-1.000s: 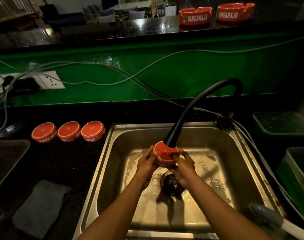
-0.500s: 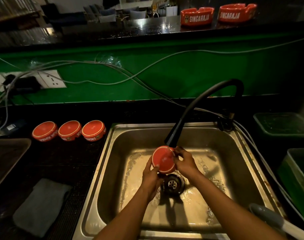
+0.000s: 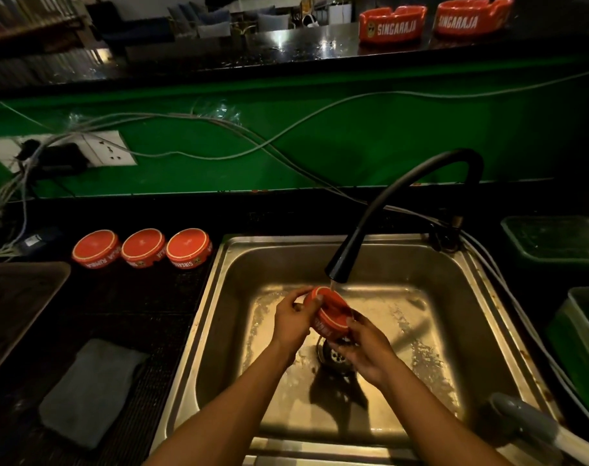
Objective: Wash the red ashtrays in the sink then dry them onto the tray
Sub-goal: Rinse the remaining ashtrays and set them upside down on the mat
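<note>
Both-hand grip: left hand (image 3: 291,319) and right hand (image 3: 365,344) clasp tilted red ashtray (image 3: 330,316) under faucet (image 3: 336,269), frame centre. Wet, rigid, likely slippery; hold by rim.

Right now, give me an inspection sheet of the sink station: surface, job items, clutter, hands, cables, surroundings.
Surface: dark counter around a steel sink, its floor wet.
Job's things: one red ashtray held tilted under the running faucet; three upside-down ashtrays in a row left of the sink; tray at far left.
Clutter: grey cloth on the counter; green bins at right.
Hands: left hand and right hand both grip the ashtray.
Cables: white cables run along the green wall from the outlet.
Surroundings: two larger ashtrays on the upper ledge.
</note>
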